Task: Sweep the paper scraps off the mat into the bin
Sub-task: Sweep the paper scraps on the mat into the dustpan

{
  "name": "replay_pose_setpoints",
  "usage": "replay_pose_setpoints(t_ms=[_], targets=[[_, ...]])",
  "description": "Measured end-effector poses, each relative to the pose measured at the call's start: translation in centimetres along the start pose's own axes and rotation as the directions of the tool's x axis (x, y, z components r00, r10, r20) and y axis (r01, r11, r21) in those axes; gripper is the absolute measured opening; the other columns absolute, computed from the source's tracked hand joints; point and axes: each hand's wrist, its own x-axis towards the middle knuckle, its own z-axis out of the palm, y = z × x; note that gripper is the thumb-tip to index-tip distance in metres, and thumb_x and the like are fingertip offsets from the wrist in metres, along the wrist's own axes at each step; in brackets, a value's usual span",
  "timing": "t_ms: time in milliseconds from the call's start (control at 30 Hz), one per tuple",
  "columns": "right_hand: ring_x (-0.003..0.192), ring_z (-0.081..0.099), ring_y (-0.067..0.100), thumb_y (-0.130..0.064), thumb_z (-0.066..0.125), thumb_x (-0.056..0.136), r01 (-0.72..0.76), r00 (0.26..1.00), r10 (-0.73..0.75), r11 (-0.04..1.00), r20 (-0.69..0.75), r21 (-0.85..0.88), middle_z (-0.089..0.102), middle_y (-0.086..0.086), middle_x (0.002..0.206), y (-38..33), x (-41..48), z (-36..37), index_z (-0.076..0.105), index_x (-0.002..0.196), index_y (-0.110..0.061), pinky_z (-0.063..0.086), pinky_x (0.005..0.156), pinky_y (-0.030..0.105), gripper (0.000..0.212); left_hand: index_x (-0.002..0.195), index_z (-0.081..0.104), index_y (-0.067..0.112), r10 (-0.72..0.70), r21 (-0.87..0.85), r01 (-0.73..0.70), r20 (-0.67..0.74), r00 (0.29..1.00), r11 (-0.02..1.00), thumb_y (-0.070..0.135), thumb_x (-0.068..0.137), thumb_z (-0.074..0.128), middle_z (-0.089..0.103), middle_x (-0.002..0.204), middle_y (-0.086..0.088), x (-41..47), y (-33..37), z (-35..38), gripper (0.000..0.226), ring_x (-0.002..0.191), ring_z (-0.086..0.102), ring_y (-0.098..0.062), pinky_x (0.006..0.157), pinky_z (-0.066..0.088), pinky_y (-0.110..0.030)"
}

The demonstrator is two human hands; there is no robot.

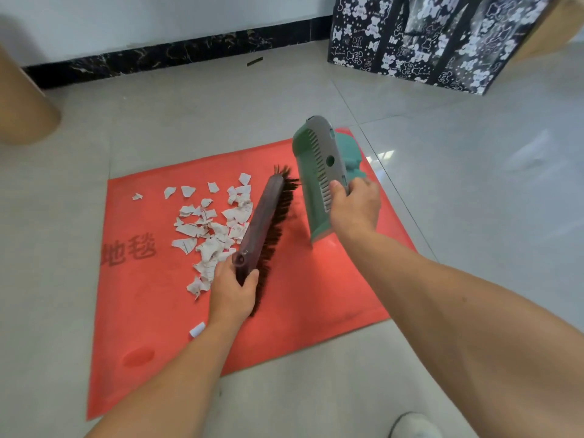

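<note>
A red mat (pixel 309 295) lies on the tiled floor. Several white paper scraps (pixel 210 229) are piled left of its middle, and one stray scrap (pixel 197 329) lies nearer me. My left hand (pixel 232 294) grips the near end of a dark brown brush (pixel 264 222), whose bristles face right, beside the pile. My right hand (pixel 355 207) holds a green and grey dustpan (pixel 319 175), tilted up on its edge on the mat right of the brush.
A black bag with white bear prints (pixel 420 39) stands at the back right. A tan cardboard cylinder (pixel 22 105) is at the far left. A black skirting (pixel 164 56) runs along the wall. A white shoe (pixel 414 425) shows at the bottom.
</note>
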Motion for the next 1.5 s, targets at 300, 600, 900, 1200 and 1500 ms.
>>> replay_pose_setpoints(t_ms=[300, 600, 900, 1200, 1500], targets=[[0.106, 0.054, 0.03, -0.035, 0.051, 0.098, -0.027, 0.999, 0.026, 0.998, 0.025, 0.048, 0.056, 0.014, 0.116, -0.5, 0.8, 0.8, 0.061, 0.098, 0.0, 0.043, 0.098, 0.044, 0.036, 0.112, 0.059, 0.016, -0.043, -0.078, 0.032, -0.139, 0.989, 0.996, 0.017, 0.086, 0.067, 0.063, 0.104, -0.005, 3.1, 0.8, -4.3, 0.027, 0.093, 0.057, -0.02, 0.083, 0.042, -0.03], [0.105, 0.057, 0.035, -0.036, 0.052, 0.098, -0.081, 0.994, 0.082, 0.997, 0.073, -0.008, 0.063, 0.018, 0.111, -0.1, -1.2, 3.9, 0.065, 0.109, -0.002, 0.045, 0.093, 0.042, 0.038, 0.096, 0.059, 0.023, -0.395, -0.331, 0.391, 0.056, 0.917, 0.859, 0.018, 0.082, 0.07, 0.07, 0.1, -0.008, 5.1, -1.7, -7.8, 0.019, 0.092, 0.065, -0.027, 0.087, 0.051, -0.04], [0.101, 0.059, 0.037, -0.035, 0.051, 0.097, -0.056, 0.996, 0.057, 0.998, 0.061, -0.024, 0.064, 0.018, 0.104, -0.5, -0.4, 4.6, 0.065, 0.104, -0.001, 0.047, 0.092, 0.05, 0.038, 0.118, 0.061, 0.021, -0.375, -0.261, 0.339, -0.099, 0.922, 0.904, 0.024, 0.081, 0.071, 0.07, 0.104, -0.007, 5.4, -2.7, -7.6, 0.039, 0.099, 0.065, -0.028, 0.093, 0.05, -0.041], [0.1, 0.061, 0.034, -0.031, 0.049, 0.1, -0.223, 0.975, 0.223, 0.975, -0.024, -0.021, 0.06, 0.016, 0.115, -1.2, 2.0, 5.6, 0.057, 0.118, 0.0, 0.052, 0.09, 0.046, 0.037, 0.126, 0.055, 0.01, -0.408, 0.083, 0.493, -0.453, 0.793, 0.866, 0.028, 0.083, 0.067, 0.056, 0.118, -0.031, 13.5, -7.6, -16.4, 0.048, 0.109, 0.054, -0.047, 0.098, 0.043, -0.044], [0.11, 0.057, 0.035, -0.034, 0.044, 0.101, -0.286, 0.956, 0.279, 0.955, -0.093, -0.076, 0.054, 0.017, 0.124, -0.3, 2.8, 6.4, 0.05, 0.128, 0.0, 0.048, 0.097, 0.05, 0.043, 0.126, 0.054, 0.004, -0.431, 0.256, 0.523, -0.338, 0.837, 0.813, 0.023, 0.084, 0.066, 0.054, 0.119, -0.035, 17.8, -9.8, -16.1, 0.047, 0.111, 0.053, -0.048, 0.097, 0.043, -0.045]])
